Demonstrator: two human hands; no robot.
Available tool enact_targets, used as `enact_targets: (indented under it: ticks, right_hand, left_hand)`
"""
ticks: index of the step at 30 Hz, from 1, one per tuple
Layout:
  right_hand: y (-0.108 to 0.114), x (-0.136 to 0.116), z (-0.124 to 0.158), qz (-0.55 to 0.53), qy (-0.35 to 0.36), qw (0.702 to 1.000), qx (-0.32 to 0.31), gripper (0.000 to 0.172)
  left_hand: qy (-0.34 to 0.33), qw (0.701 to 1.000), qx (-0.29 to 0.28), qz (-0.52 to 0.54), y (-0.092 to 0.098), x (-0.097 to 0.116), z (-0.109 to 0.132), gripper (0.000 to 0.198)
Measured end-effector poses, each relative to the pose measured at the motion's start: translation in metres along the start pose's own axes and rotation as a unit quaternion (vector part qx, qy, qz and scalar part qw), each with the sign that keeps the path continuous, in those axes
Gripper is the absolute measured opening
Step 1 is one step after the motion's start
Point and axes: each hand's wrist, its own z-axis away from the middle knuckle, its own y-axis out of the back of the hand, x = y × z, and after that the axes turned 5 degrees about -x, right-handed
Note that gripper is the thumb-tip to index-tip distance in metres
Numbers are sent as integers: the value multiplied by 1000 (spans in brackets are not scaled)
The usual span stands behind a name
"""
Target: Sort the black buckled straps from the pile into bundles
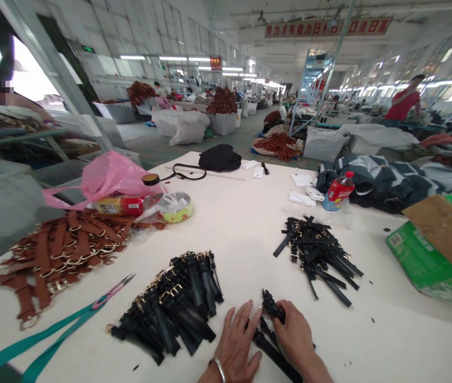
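At the table's near edge my right hand (295, 334) is closed around a black buckle strap (269, 304), whose dark buckle end sticks out past the fingers. My left hand (237, 340) lies with fingers stretched out beside it, its fingertips close to the same straps. Another black strap (276, 357) runs between the two hands toward me. To the left sits a heap of black straps with gold buckles (170, 303), lined up roughly side by side. A looser pile of black straps (321, 255) lies ahead on the right. Parts of the held strap are hidden by my right hand.
Brown straps with metal rings (62, 244) cover the table's left side. Scissors with pink handles and teal ribbon (90, 308) lie nearer. Beyond are a pink bag (108, 178), tape roll (178, 207), black cloth (220, 158), red-labelled bottle (338, 192) and green box (429, 255).
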Motion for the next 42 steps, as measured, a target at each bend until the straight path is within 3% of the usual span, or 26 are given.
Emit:
enact_targets:
  ticks: [8,12,15,18,20,23,27,30,37,42]
  right_hand:
    - [2,-9,10,32,4,999,-4,25]
    - [-5,-9,23,30,71,997,8,39]
    - [-14,7,28,-1,132,991,-18,48]
    - [-6,39,16,-44,163,986,3,57]
    - [17,61,-2,-20,135,989,65,57]
    - [62,83,-39,111,-9,981,156,52]
    - [98,91,-72,138,-58,974,169,40]
    - [98,89,-78,143,-66,974,164,28]
    - [69,70,-86,134,-107,976,133,29]
    - [64,57,-93,141,-119,976,119,21]
  left_hand:
    - [-14,995,62,-74,-1,1,5,82]
    - [-101,972,136,-160,-14,-2,-2,71]
    - [-181,936,198,-229,-25,-3,-15,57]
    - [-189,918,251,-241,-30,-1,-27,41]
    - [-190,914,280,-221,-32,-1,-32,35]
    - [-191,916,291,-200,-38,-1,-35,33]
    - [-165,913,328,-180,-54,-2,-37,29]
    - [-156,910,352,-155,-61,-3,-38,27]
    - [-154,919,323,-165,-60,-4,-37,29]
    - [-158,912,350,-144,-53,-1,-39,27]
